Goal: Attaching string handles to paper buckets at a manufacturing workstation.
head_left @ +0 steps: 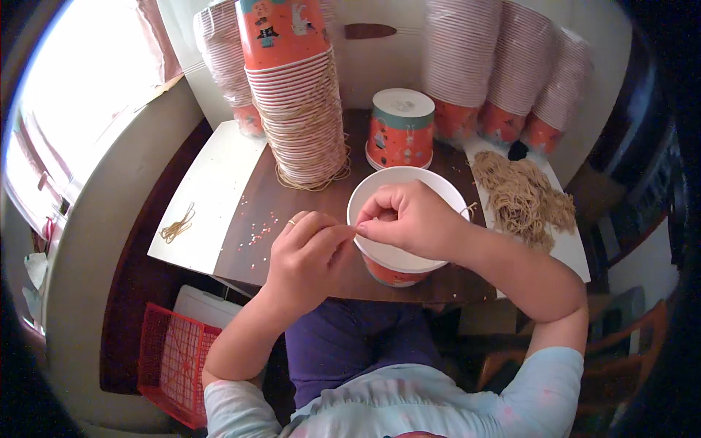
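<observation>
An orange-red paper bucket [398, 276] with a white inside stands upright at the table's front edge, its mouth facing up. A short end of tan cord [469, 210] sticks out at the right side of its rim. My left hand [310, 252] is closed in a pinch just outside the left rim, a ring on one finger. Across the bucket's mouth reaches my right hand [412, 219], fingers closed, its fingertips meeting the left ones at the rim. What lies between the fingertips is too small and hidden to make out.
Behind stand an upside-down bucket [400, 135], a tall bucket stack hung with cords [299, 109], and wrapped stacks [460, 66]. A heap of tan cords [522, 197] lies right, a small cord bundle [177, 224] left. Paper bits [261, 235] dot the table. A red basket [175, 365] stands below.
</observation>
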The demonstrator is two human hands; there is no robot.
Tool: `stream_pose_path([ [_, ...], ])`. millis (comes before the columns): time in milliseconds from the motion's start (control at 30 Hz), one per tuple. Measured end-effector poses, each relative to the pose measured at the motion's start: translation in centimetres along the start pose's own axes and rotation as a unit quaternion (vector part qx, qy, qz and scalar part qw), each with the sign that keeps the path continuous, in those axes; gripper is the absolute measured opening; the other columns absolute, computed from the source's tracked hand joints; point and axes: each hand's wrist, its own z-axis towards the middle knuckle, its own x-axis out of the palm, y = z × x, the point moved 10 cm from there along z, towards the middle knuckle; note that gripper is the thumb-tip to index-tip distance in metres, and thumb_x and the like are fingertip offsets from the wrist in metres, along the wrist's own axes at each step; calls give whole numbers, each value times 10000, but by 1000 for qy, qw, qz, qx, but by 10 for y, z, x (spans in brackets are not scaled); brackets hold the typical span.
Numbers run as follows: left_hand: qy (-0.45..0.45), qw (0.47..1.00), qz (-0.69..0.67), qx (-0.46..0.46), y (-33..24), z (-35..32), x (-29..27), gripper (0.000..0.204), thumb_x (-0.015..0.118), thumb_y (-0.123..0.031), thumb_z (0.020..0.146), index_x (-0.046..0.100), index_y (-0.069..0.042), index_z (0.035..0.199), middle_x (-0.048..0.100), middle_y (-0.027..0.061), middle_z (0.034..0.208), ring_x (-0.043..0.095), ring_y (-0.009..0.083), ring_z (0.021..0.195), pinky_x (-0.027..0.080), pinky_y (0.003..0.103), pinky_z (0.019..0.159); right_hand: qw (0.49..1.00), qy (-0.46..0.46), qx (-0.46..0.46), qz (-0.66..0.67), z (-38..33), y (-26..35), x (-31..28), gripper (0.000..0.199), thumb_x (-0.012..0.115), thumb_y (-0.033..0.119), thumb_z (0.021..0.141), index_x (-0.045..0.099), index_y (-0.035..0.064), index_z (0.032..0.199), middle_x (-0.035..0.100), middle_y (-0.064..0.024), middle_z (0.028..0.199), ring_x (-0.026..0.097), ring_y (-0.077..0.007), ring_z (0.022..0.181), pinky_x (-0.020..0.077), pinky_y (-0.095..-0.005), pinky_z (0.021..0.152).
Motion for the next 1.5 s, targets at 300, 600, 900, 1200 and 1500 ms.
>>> stream_pose_path([
  [300, 7, 998, -11, -61, 24, 0, 11, 144, 705, -1, 704, 670, -26, 841, 591, 77, 784, 560, 152, 587, 456, 268, 504, 997, 50, 57, 27, 12, -23, 1, 128, 639, 133, 789, 649, 8, 814, 621, -2, 739, 541, -58, 689, 446, -225, 648],
  [600, 88, 968, -80, -222, 71, -19, 38, 113, 660, -10, 773, 676, -3, 885, 607, 67, 783, 540, 99, 602, 435, 219, 544, 994, 46, 75, -61, 23, -49, -1, 129, 608, 127, 780, 633, 1, 769, 594, -18, 663, 524, -69, 609, 435, -250, 554],
  [900, 93, 964, -103, -228, 73, -22, 44, 134, 659, -13, 757, 682, -11, 890, 609, 66, 780, 548, 103, 566, 437, 233, 523, 995, 54, 54, -61, 28, -43, 3, 125, 599, 120, 780, 630, 0, 771, 595, -22, 666, 534, -84, 607, 440, -258, 550],
  [1200, 96, 960, -104, -240, 72, -22, 43, 140, 659, -18, 756, 678, -6, 895, 599, 64, 771, 543, 98, 557, 434, 227, 511, 994, 36, 55, -85, 30, -42, 0, 117, 599, 115, 777, 642, 7, 764, 612, -43, 671, 552, -92, 605, 453, -269, 555],
  [1500, 99, 960, -108, -239, 72, -22, 44, 139, 660, -6, 760, 673, -6, 899, 605, 55, 779, 522, 76, 574, 419, 210, 516, 995, 40, 46, -78, 32, -44, 4, 117, 600, 110, 775, 644, 3, 759, 613, -42, 668, 552, -93, 606, 451, -267, 557],
])
